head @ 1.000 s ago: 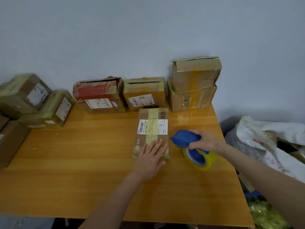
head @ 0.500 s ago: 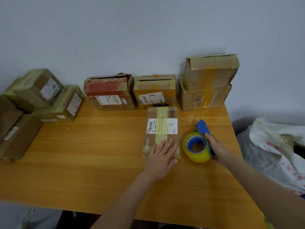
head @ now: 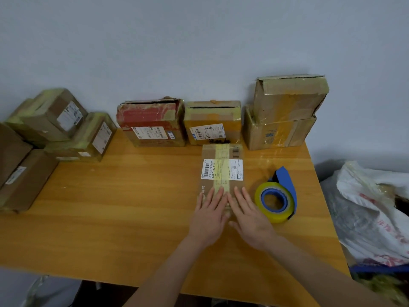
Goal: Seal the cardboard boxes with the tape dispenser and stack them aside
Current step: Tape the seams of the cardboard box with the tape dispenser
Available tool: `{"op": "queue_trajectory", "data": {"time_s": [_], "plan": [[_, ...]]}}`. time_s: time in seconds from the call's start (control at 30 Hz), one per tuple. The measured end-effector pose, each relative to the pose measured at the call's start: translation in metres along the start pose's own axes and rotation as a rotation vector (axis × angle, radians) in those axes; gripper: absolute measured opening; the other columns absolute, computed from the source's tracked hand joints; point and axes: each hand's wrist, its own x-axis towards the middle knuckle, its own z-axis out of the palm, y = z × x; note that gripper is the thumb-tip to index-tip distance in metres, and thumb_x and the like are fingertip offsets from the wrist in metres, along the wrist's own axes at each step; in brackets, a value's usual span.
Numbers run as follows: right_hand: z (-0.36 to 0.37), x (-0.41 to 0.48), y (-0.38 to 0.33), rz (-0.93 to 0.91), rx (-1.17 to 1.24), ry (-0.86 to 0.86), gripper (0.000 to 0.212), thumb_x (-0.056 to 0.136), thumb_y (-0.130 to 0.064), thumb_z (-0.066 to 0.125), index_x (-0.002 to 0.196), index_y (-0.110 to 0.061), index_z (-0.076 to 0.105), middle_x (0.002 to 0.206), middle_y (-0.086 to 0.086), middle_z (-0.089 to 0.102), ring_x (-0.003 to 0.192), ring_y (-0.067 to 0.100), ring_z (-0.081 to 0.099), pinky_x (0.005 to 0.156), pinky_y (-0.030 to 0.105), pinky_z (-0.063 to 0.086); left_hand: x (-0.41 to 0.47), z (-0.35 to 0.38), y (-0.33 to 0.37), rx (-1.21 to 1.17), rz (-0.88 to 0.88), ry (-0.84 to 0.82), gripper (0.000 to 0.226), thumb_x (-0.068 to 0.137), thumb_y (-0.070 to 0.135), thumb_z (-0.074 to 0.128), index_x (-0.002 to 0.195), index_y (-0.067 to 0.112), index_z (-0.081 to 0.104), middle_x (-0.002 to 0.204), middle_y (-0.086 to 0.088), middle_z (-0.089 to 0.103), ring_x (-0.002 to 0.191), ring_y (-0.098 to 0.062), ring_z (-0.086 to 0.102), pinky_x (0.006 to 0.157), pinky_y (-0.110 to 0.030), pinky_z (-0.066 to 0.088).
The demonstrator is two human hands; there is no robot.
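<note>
We see both hands flat, fingers straight: left hand (head: 209,216) and right hand (head: 249,214) press the taped box (head: 222,167) mid-table (head: 110,207); tape dispenser (head: 276,198) sits just right, untouched.

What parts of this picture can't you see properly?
Head view:
Near end of the box: covered by the left hand and right hand.
Small print on the label: too tiny and blurred.
The bag: cut off by the right edge.
The left boxes: cut off by the left edge.
</note>
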Motion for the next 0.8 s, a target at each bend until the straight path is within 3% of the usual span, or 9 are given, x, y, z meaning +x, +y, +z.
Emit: {"op": "queue_trajectory", "data": {"time_s": [0.17,0.27,0.33,0.43,0.5,0.53,0.6,0.7,0.8], "plan": [[0.001,0.001,0.003,0.062,0.114,-0.005,0.074,0.101,-0.051,0.031,0.148,-0.025,-0.020,0.152,-0.002,-0.037,0.143,0.019,-0.031,0.123,0.038,0.005,0.000,0.001,-0.012,-0.224,-0.078,0.087,0.057,0.103,0.045,0.020,0.152,0.021,0.001,0.156,0.008,-0.009,0.146,-0.012,-0.011,0.121,-0.035,-0.005],[0.001,-0.004,-0.003,0.222,0.283,0.008,0.079,0.100,-0.052,0.034,0.152,-0.022,-0.019,0.153,0.002,-0.038,0.148,0.025,0.017,0.108,0.032,0.040,-0.007,-0.001,-0.019,-0.472,-0.315,0.100,0.063,0.102,0.041,0.028,0.154,0.018,0.000,0.160,0.000,-0.011,0.148,-0.018,-0.001,0.119,-0.040,0.017],[-0.001,-0.003,-0.009,0.245,0.375,-0.021,0.082,0.100,-0.051,0.034,0.150,-0.022,-0.024,0.156,0.005,-0.033,0.136,0.023,0.041,0.096,0.031,0.049,-0.006,-0.004,-0.013,-0.640,-0.396,0.073,0.067,0.102,0.038,0.033,0.154,0.016,-0.004,0.161,-0.003,-0.009,0.147,-0.023,0.013,0.114,-0.039,0.025],[-0.005,0.002,-0.006,0.236,0.504,-0.051,0.080,0.101,-0.048,0.035,0.148,-0.029,-0.027,0.161,0.006,-0.019,0.138,0.024,0.039,0.102,0.037,0.044,-0.003,-0.005,-0.010,-0.864,-0.485,0.121,0.066,0.102,0.029,0.040,0.154,0.009,0.004,0.154,-0.008,0.030,0.134,-0.021,0.039,0.097,-0.019,0.034],[-0.012,0.000,0.002,0.205,0.566,-0.038,0.075,0.101,-0.046,0.038,0.152,-0.031,-0.016,0.162,0.007,0.017,0.128,0.019,0.049,0.100,0.037,0.047,-0.005,-0.008,-0.019,-0.925,-0.520,0.161,0.054,0.101,0.028,0.045,0.149,0.010,0.028,0.136,-0.004,0.054,0.111,-0.012,0.053,0.080,-0.010,0.039],[-0.015,-0.002,0.007,0.226,0.573,-0.001,0.072,0.101,-0.046,0.039,0.154,-0.030,-0.006,0.151,0.008,0.040,0.115,0.016,0.056,0.093,0.035,0.051,-0.008,-0.009,-0.026,-0.933,-0.540,0.203,0.047,0.100,0.028,0.049,0.143,0.011,0.040,0.129,-0.004,0.059,0.105,-0.009,0.055,0.078,-0.011,0.042],[-0.020,-0.005,0.015,0.326,0.539,0.132,0.065,0.099,-0.045,0.045,0.154,-0.025,0.017,0.125,0.004,0.062,0.099,0.015,0.062,0.080,0.034,0.055,-0.014,-0.007,-0.039,-0.934,-0.625,0.316,0.038,0.094,0.030,0.058,0.127,0.010,0.057,0.115,-0.004,0.065,0.098,-0.012,0.059,0.079,-0.021,0.049],[-0.021,-0.006,0.017,0.373,0.558,0.169,0.059,0.097,-0.042,0.053,0.148,-0.019,0.033,0.083,-0.001,0.061,0.070,0.011,0.060,0.055,0.023,0.047,-0.018,-0.007,-0.046,-1.054,-0.705,0.350,0.030,0.090,0.025,0.066,0.114,0.008,0.063,0.089,0.001,0.067,0.082,-0.014,0.065,0.079,-0.037,0.057],[-0.020,-0.003,0.014,0.340,0.612,0.151,0.056,0.096,-0.031,0.058,0.147,-0.021,0.037,0.077,-0.004,0.059,0.066,0.008,0.056,0.054,0.017,0.045,-0.015,-0.008,-0.044,-1.149,-0.670,0.322,0.027,0.087,0.016,0.070,0.112,0.009,0.063,0.079,0.003,0.066,0.072,-0.009,0.064,0.076,-0.031,0.058]]}}
